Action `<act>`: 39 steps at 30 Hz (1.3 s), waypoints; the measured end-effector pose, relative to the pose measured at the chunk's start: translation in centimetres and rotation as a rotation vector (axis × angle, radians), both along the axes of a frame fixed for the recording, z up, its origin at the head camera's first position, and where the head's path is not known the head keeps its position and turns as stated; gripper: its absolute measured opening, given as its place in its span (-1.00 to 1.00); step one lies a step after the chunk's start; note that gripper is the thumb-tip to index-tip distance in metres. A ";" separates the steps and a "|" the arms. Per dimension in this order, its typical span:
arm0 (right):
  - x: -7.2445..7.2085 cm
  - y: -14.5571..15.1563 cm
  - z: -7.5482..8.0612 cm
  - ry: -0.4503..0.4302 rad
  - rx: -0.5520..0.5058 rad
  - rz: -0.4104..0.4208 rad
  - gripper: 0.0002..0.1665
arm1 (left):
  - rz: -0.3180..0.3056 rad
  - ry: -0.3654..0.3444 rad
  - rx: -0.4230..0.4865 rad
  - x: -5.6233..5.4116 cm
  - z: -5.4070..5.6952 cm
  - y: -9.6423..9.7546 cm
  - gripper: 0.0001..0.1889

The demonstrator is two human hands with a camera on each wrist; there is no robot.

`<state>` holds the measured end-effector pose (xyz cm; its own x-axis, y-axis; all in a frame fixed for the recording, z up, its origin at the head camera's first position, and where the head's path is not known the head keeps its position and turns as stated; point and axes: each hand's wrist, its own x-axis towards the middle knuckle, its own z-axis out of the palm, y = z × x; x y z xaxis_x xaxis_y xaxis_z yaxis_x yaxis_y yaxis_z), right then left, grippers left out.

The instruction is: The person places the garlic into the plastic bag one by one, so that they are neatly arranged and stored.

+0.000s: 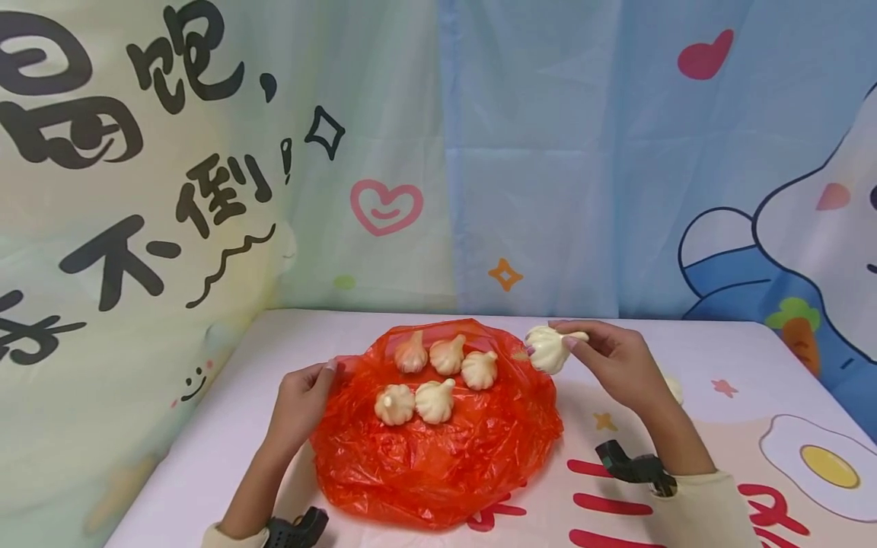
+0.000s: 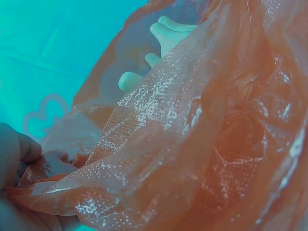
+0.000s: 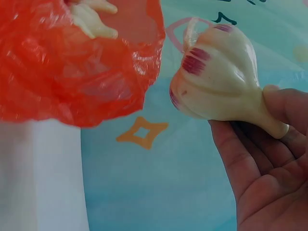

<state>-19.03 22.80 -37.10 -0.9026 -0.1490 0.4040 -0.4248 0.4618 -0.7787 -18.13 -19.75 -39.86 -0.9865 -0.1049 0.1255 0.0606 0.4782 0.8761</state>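
Note:
A crumpled red plastic bag [image 1: 438,464] lies spread on the table. Several pale garlic bulbs [image 1: 435,402] sit at its opening, in a back row and a front pair; the back-left bulb looks tinted red, as if seen through the film. At the bag's left edge, my left hand [image 1: 306,399] pinches the plastic between thumb and fingers. To the right of the bag, my right hand [image 1: 617,361] grips another garlic bulb [image 3: 216,77] by its stem, raised above the table. Purple streaks mark that bulb, and its body is apart from the bag.
One more pale bulb [image 1: 674,388] shows partly behind my right wrist. The table [image 1: 233,411] has a printed cover with a fried egg [image 1: 829,466] and red lettering. A printed curtain [image 1: 534,152] hangs behind the table. Each wrist wears a black camera mount [image 1: 633,466].

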 end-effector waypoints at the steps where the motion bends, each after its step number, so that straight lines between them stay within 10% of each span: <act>1: -0.1 -0.2 0.0 -0.004 -0.007 0.017 -0.68 | 0.000 0.001 0.000 0.0 0.0 0.0 -0.53; 17: -1.2 -3.1 -0.5 -0.233 -0.012 0.202 -0.74 | 0.014 -0.022 -0.009 -0.1 0.0 0.0 -0.53; 39: -2.2 -7.7 -1.6 -0.275 0.015 0.247 -0.77 | 0.004 -0.035 -0.002 -0.1 -0.2 0.1 -0.57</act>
<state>-21.26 15.06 -38.74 -0.9133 -0.3795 0.1476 -0.3005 0.3837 -0.8732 -18.20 -19.62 -40.02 -0.9899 -0.1088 0.0914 0.0281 0.4805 0.8766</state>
